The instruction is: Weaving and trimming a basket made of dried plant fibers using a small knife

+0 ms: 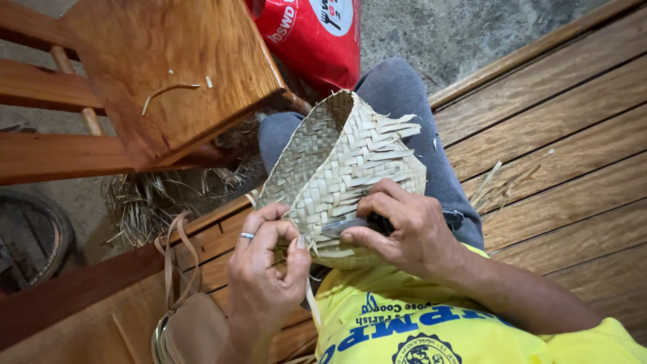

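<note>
A wheel [30, 239] lies at the far left edge on the ground, partly cut off. Above it stands a wooden chair [168, 74], with a few straw scraps on its seat. Loose straw [158, 199] is heaped under the chair. A tan bag [192, 330] with a strap rests on the bench [559, 135] near the lower left.

The left hand [266, 269], a ring on one finger, is closed in a pinch on a strip at the lower edge of the basket [337, 168]. The basket, woven of pale strips, rests on the person's lap, its opening turned toward the chair, loose strip ends sticking out along its right side. A red sack [310, 34] stands behind it on the ground.

The right hand [411, 232] is closed around a knife [350, 226], the blade lying flat against the basket's lower wall. More straw scraps [505, 182] lie on the bench planks to the right of the knee.
</note>
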